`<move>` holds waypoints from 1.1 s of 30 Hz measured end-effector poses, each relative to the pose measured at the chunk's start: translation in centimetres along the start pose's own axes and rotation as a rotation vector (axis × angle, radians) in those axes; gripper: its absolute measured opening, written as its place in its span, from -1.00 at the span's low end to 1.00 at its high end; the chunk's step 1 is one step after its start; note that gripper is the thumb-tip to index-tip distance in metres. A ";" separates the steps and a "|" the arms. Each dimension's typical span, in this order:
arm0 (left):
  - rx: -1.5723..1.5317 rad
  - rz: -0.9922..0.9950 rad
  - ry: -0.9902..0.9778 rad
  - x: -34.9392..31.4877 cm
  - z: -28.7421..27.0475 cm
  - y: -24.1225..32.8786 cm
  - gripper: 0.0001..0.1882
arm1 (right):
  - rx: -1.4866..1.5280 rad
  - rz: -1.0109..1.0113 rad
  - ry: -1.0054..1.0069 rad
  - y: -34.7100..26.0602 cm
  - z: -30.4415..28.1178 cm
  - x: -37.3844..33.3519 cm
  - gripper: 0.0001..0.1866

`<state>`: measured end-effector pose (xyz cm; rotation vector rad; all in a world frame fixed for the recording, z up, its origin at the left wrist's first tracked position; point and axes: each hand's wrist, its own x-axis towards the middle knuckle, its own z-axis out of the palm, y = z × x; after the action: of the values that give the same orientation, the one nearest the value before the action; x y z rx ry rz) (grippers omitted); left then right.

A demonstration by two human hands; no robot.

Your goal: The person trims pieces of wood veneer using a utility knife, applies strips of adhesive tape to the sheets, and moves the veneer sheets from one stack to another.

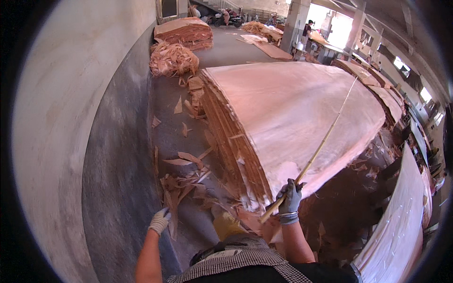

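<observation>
A long, thin bamboo stick (325, 138) slants across the top of a tall stack of pinkish wood veneer sheets (283, 108). My right hand (291, 200), in a grey glove with dark fingers, is closed around its thick lower end by the stack's near edge. The far tip of the stick reaches toward the stack's far right corner. My left hand (160, 221), in a pale glove, hangs low between the wall and the stack, its fingers loosely apart. Beside it lie torn veneer strips (175, 200); no held thing shows in that hand.
A grey-and-white wall (118, 155) runs along the left. A scrap heap (173, 59) and another veneer stack (184, 33) stand farther back. Pale sheets (394, 226) hang or lean at the right. A person (306, 32) stands near the bright doorway.
</observation>
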<state>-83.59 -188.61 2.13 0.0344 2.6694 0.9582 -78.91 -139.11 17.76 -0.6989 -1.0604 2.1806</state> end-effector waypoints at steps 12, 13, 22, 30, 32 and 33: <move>0.165 -0.777 -0.462 7.9 -4.3 -11.9 -0.45 | -0.027 0.077 -0.109 13.8 31.7 27.0 -0.75; 0.129 -0.842 -0.441 9.5 -5.2 -12.5 -0.46 | -0.045 0.116 -0.085 15.5 34.2 29.0 -0.72; 0.139 -0.840 -0.380 38.7 -18.4 -16.7 -0.52 | 0.274 0.449 0.113 30.3 45.9 46.7 -0.72; 0.135 0.057 -0.017 81.7 -36.1 -4.1 -0.54 | 0.183 0.417 0.169 32.2 46.4 49.8 -0.84; 0.157 0.201 -0.015 88.1 -37.5 0.9 -0.54 | 0.122 0.338 0.199 30.9 46.3 49.6 -0.88; 0.128 0.257 -0.062 90.7 -37.5 3.2 -0.55 | 0.271 0.360 0.026 30.2 46.6 50.1 -0.87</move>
<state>-181.25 -198.03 6.58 0.4373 2.7082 0.8406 -153.07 -141.61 8.64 -0.8383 -0.6422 2.5492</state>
